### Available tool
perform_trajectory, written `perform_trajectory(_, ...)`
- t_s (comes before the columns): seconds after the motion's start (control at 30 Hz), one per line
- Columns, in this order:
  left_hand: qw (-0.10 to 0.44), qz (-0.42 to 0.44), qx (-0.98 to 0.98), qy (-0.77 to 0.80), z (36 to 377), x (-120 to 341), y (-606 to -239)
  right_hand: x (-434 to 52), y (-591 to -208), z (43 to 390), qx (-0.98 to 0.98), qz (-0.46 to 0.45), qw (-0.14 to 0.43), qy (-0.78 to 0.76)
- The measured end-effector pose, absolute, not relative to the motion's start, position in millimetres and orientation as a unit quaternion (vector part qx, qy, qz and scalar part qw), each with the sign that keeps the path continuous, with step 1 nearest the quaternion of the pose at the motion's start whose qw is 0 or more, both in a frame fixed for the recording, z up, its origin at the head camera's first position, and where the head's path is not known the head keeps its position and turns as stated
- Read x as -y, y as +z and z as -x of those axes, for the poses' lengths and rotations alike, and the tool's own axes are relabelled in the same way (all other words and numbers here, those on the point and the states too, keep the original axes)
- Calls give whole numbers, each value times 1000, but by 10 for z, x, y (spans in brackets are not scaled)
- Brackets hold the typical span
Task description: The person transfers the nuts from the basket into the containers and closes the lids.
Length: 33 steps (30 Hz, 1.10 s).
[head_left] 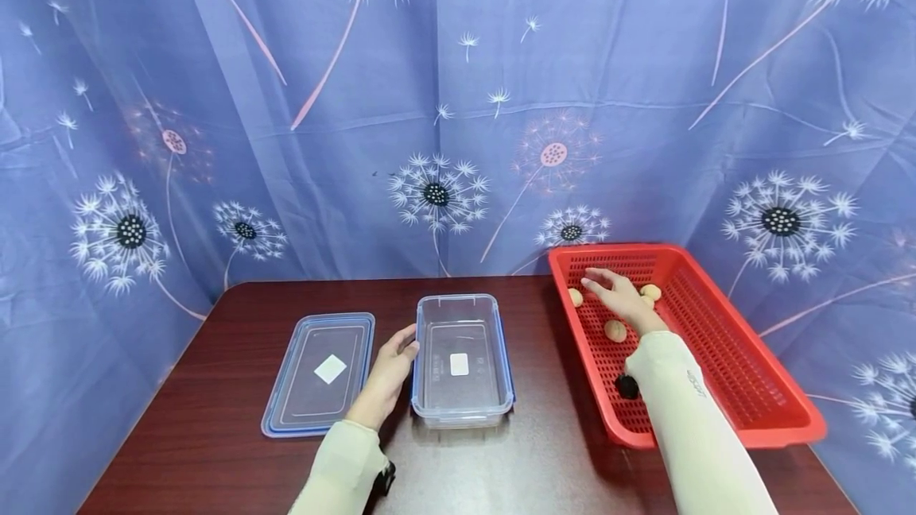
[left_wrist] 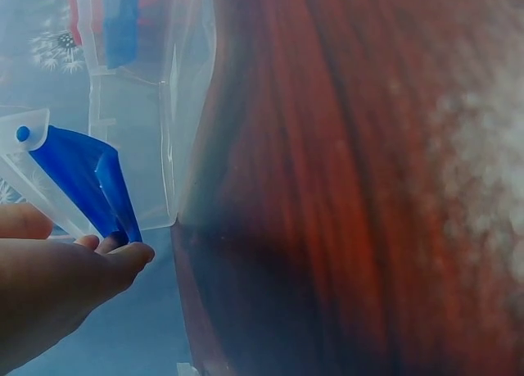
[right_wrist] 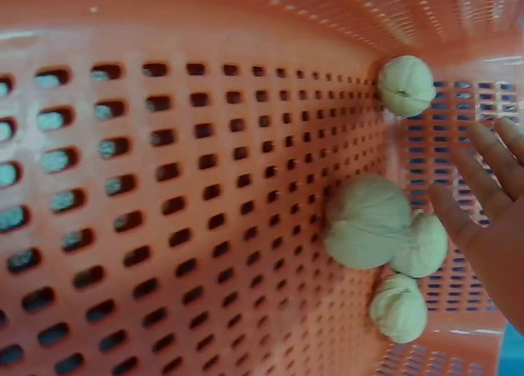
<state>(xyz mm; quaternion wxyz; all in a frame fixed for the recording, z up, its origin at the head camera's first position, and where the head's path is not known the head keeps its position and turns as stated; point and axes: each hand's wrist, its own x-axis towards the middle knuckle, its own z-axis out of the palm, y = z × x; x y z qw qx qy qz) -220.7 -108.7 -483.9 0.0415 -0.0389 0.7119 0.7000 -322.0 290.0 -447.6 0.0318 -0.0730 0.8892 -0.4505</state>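
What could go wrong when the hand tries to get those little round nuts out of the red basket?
The nuts are round and lie loose in the red basket, so one might roll away from the open right hand. The clear box is only lightly touched by the left hand, so a bump could slide it on the smooth table.

In the lower left of the frame the left hand lies with its fingers held straight and close together, their tips at the bottom corner of the clear plastic container. The container fills the upper left, and its blue latch slants down toward the fingertips. The dark reddish-brown surface takes up the middle and right of the frame, with a pale glare at the right edge.
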Motion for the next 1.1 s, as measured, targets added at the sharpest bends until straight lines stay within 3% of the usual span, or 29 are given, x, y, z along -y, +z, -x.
perform_trajectory(1.1, 36, 36, -712, 700, 2204, 1096, -4842, -2867, -4716, 3333, -885, 53, 94, -452)
